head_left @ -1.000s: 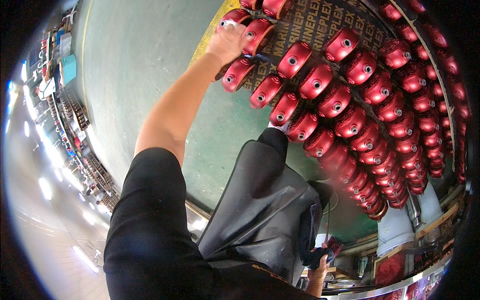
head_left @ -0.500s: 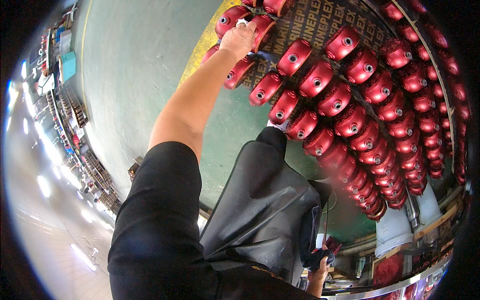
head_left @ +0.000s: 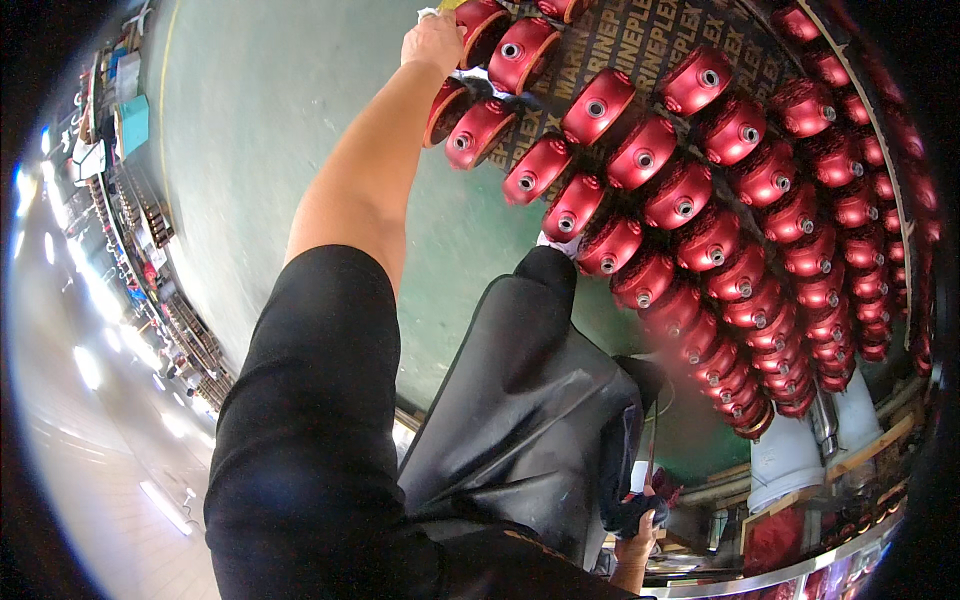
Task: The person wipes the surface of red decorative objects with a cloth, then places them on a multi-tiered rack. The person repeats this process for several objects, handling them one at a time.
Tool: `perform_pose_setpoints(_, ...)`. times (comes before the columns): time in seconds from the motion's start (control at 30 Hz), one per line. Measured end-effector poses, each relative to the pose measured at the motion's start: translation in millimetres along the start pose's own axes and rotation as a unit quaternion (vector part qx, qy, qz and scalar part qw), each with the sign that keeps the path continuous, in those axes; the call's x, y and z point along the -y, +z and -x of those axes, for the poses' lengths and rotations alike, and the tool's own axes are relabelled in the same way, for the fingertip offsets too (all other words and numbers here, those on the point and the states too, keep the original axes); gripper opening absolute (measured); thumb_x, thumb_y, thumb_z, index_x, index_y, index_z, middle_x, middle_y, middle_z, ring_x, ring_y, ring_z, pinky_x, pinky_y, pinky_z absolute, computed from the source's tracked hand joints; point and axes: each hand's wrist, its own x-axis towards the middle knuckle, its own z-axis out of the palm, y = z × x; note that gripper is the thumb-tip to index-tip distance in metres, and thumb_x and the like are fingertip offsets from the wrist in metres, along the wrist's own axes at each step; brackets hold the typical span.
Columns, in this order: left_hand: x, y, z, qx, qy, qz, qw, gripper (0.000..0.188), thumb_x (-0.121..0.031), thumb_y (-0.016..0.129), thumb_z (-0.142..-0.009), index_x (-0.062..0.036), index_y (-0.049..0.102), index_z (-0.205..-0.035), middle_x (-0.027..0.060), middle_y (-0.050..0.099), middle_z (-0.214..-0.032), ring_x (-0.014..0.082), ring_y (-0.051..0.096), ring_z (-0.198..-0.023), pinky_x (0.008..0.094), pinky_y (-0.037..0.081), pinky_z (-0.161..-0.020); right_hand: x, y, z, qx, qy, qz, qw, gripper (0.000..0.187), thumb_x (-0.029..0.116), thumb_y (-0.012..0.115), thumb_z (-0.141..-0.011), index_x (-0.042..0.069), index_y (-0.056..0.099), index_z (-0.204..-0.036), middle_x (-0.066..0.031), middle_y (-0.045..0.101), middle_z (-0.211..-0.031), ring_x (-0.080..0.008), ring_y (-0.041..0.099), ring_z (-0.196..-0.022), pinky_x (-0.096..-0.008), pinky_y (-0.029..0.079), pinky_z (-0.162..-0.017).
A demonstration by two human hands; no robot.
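Observation:
My left hand point(head_left: 434, 42) reaches far forward, its fingers closed on a small crumpled white cloth point(head_left: 428, 12). It is at the outer side of a glossy red metal shell point(head_left: 482, 28), a rounded piece at the far left end of the rows; the hand seems to touch it. Another red shell point(head_left: 522, 55) with a short round fitting sits just to the right. Low on the right, my right hand point(head_left: 636, 540) is closed around a dark object point(head_left: 628, 512). A thin upright rod shows above it; the object's kind cannot be made out.
Several rows of similar red shells point(head_left: 683, 195) fill the right side. Some stand on a dark printed board point(head_left: 655, 35). A black apron point(head_left: 520, 400) hangs in front of me. White cylindrical containers point(head_left: 785, 465) stand at lower right. Green floor point(head_left: 270, 120) spreads left.
My left hand has moved left and farther away with the white cloth, from between the red shells to the outer side of one. My right hand has hardly moved.

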Motion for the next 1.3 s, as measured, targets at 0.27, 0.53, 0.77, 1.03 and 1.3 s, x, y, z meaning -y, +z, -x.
perform_pose_setpoints(0.27, 4.4, 0.5, 46.1, -0.160, -0.015, 0.036, 0.986, 0.044, -0.032, 0.049, -0.096, -0.0040, 0.047, -0.130, 0.0303, 0.051, -0.126, 0.0451, 0.057, -0.108, 0.0500, 0.047, -0.093, 7.4, -1.1, 3.3, 0.057, -0.005, 0.015, 0.998, 0.067, 0.043, 0.066, -0.089, 0.001, 0.044, -0.137, -0.0108, 0.060, -0.109, -0.0223, 0.060, -0.097, -0.0383, 0.050, -0.087)
perform_pose_setpoints(0.53, 23.5, 41.4, 161.0, -0.128, -0.039, 0.024, 0.991, 0.089, -0.048, 0.064, -0.084, -0.0085, 0.022, -0.152, 0.0276, 0.020, -0.154, 0.0459, 0.024, -0.140, 0.0499, 0.020, -0.115, 5.6, -15.5, 9.7, 0.034, -0.005, 0.067, 0.997, 0.068, 0.048, 0.066, -0.086, 0.002, 0.046, -0.133, -0.0103, 0.059, -0.106, -0.0212, 0.059, -0.094, -0.0374, 0.050, -0.083)
perform_pose_setpoints(0.77, -36.1, 45.3, 198.7, -0.153, -0.022, 0.122, 0.980, 0.074, -0.041, 0.061, -0.086, -0.0099, 0.031, -0.146, 0.0275, 0.028, -0.149, 0.0473, 0.026, -0.137, 0.0560, 0.018, -0.114, -1.4, -47.8, 16.5, 0.007, -0.003, 0.030, 1.000, 0.059, 0.042, 0.065, -0.089, 0.007, 0.048, -0.133, -0.0094, 0.060, -0.106, -0.0231, 0.060, -0.092, -0.0382, 0.051, -0.079)
perform_pose_setpoints(1.03, -154.5, 92.5, 282.3, 0.033, 0.057, 0.007, 0.998, 0.078, -0.042, 0.058, -0.088, -0.0177, 0.020, -0.153, 0.0241, 0.019, -0.155, 0.0520, 0.010, -0.141, 0.0647, 0.015, -0.112, -28.0, -84.8, 21.6, 0.039, -0.002, 0.004, 0.999, 0.076, 0.048, 0.074, -0.080, 0.003, 0.046, -0.134, -0.0115, 0.060, -0.104, -0.0240, 0.061, -0.093, -0.0380, 0.052, -0.081)
perform_pose_setpoints(1.3, -231.8, 90.4, 366.8, -0.006, 0.230, 0.027, 0.973, 0.073, -0.040, 0.062, -0.086, -0.0271, 0.028, -0.150, 0.0223, 0.018, -0.154, 0.0547, 0.012, -0.140, 0.0674, 0.015, -0.111, -59.9, -119.8, 16.1, 0.055, 0.035, -0.086, 0.994, 0.078, 0.049, 0.075, -0.078, 0.004, 0.047, -0.135, -0.0124, 0.063, -0.102, -0.0243, 0.061, -0.093, -0.0386, 0.051, -0.083)
